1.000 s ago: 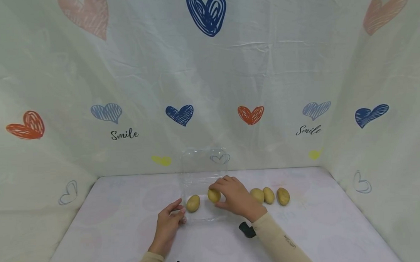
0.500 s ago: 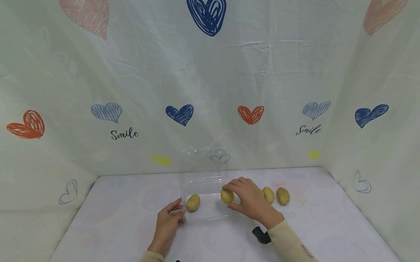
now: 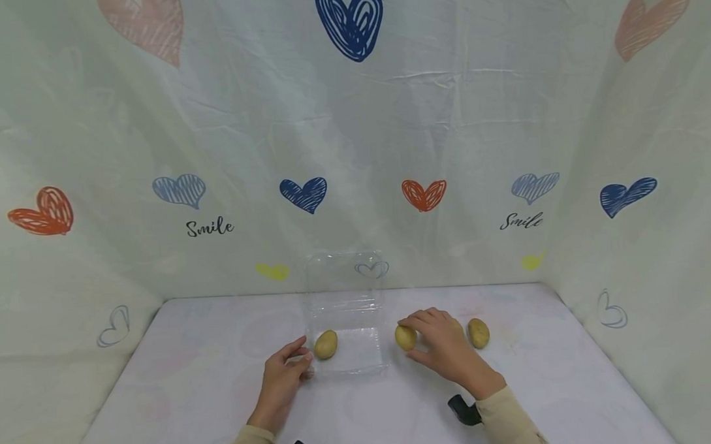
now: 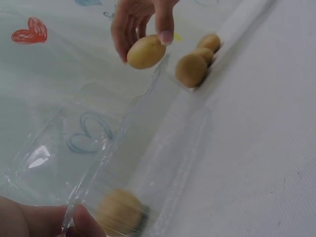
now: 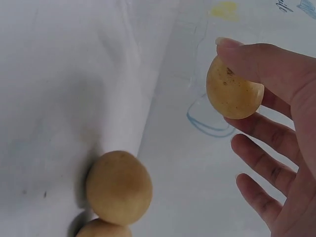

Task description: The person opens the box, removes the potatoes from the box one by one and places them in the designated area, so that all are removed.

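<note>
A clear plastic clamshell box (image 3: 360,359) stands with its lid raised at the back, one potato (image 3: 326,345) inside near its left wall. My left hand (image 3: 285,384) pinches the box's left rim between thumb and finger, as the left wrist view shows. To the right of the box, my right hand (image 3: 445,346) holds another potato (image 5: 234,91) between thumb and fingertips, above the table. Past that hand lies a potato (image 3: 479,333) on the table. The left wrist view shows several lying in a row, the nearest potato (image 4: 191,70) largest; my right hand mostly hides the others from the head view.
A white table (image 3: 190,378) carries everything. A pale curtain (image 3: 352,130) printed with hearts hangs behind and at both sides, close to the raised lid (image 3: 345,274). A dark wrist device (image 3: 464,411) sits at my right sleeve.
My right hand has carried its potato rightward, from over the box to outside its right wall. My left hand keeps its place at the box's left edge.
</note>
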The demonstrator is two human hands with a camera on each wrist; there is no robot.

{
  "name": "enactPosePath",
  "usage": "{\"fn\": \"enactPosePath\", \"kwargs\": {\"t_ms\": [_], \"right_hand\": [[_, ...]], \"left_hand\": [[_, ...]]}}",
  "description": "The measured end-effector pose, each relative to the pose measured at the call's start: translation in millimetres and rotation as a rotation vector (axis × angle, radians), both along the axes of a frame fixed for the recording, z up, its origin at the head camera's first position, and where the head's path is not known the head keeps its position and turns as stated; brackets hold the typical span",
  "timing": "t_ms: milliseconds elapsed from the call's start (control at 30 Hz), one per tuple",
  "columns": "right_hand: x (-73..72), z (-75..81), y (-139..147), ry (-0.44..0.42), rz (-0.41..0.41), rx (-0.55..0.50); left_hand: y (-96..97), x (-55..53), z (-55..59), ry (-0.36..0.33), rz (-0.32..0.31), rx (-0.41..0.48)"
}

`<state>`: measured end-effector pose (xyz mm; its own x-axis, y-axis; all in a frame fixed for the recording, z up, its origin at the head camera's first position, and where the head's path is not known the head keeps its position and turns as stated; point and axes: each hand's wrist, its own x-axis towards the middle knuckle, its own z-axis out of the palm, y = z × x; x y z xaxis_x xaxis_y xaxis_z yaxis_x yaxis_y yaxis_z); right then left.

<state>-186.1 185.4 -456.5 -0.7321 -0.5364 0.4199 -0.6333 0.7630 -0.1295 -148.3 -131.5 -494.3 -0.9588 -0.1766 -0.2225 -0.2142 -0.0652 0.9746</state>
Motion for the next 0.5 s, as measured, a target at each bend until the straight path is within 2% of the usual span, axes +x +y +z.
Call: {"fn": "enactPosePath", "kwargs": {"t_ms": [267, 500], "right_hand": [[6.9, -4.3, 18.5, 0.035, -0.009, -0.051], [12.7, -7.6, 32.8, 0.027, -0.049, -0.058]], "left_hand": [[-0.9, -1.0, 2.7, -0.009, -0.006, 0.011], [-1.5, -2.5, 2.9, -0.017, -0.017, 0.001]]}}
